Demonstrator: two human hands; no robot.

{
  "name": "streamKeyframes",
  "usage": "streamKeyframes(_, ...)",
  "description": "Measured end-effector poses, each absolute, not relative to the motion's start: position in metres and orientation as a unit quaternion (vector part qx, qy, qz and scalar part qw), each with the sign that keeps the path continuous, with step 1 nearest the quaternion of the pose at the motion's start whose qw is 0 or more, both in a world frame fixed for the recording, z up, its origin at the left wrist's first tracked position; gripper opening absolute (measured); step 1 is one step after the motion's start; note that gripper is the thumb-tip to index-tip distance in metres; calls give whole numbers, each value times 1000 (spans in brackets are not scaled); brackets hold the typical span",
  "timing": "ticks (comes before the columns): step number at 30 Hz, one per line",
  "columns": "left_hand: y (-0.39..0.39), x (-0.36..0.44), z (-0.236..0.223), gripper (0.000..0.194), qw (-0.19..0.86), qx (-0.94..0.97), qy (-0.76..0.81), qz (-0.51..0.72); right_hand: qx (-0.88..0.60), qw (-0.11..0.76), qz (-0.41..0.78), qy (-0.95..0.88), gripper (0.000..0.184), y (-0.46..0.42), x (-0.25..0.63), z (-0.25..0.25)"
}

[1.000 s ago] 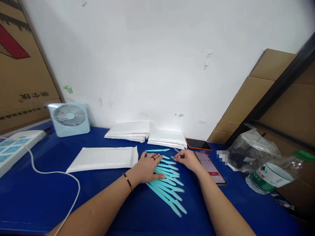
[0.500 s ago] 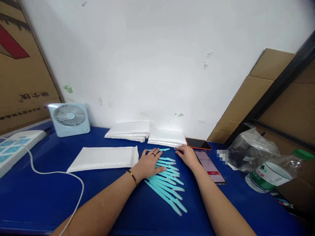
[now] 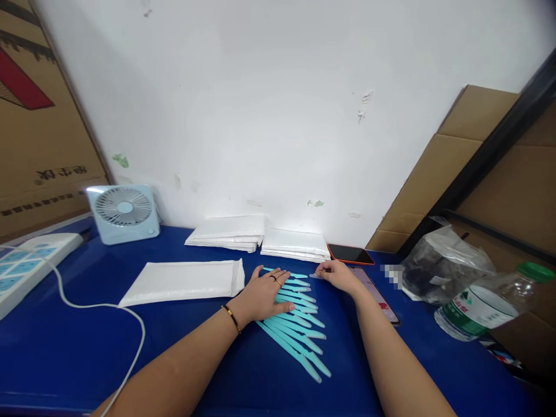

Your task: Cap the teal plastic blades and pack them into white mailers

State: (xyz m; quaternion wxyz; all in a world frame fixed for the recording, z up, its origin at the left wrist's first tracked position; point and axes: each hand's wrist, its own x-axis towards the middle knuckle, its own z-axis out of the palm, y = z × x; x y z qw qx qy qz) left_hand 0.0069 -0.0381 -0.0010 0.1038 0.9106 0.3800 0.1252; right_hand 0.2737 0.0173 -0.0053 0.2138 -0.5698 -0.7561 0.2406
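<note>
My left forearm [image 3: 182,354] slants up from the lower left, left wrist [image 3: 242,311] nearly straight, and my left hand [image 3: 263,294] lies palm down, fingers extended, thumb stuck out apart from them. My right forearm [image 3: 388,341] rises from the lower right, bent inward at the wrist; my right hand [image 3: 340,274] pinches thumb to forefinger. Its other fingers I can't quite make out.

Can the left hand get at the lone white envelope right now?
Probably yes. The white envelope lies flat just beside the left hand, with nothing seen on top or between. The hand is spread over the teal sticks, so it would likely have to lift off them.
</note>
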Motion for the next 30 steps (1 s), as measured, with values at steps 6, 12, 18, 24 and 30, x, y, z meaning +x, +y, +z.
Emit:
streamKeyframes(6,-40,7,2,78,115,910,380,121,-552,242,244,-759,24,12,270,-7)
streamKeyframes(12,-39,6,3,80,114,912,379,108,-549,221,242,-769,24,0,277,-1)
streamKeyframes(18,-42,5,5,82,137,909,380,100,-559,238,186,-772,14,3,266,-6)
streamKeyframes(24,-41,2,12,96,174,906,379,71,-521,233,203,-796,24,-4,252,1)
streamKeyframes(30,-30,2,16,134,168,923,345,-17,-486,151,333,-794,94,-42,248,21)
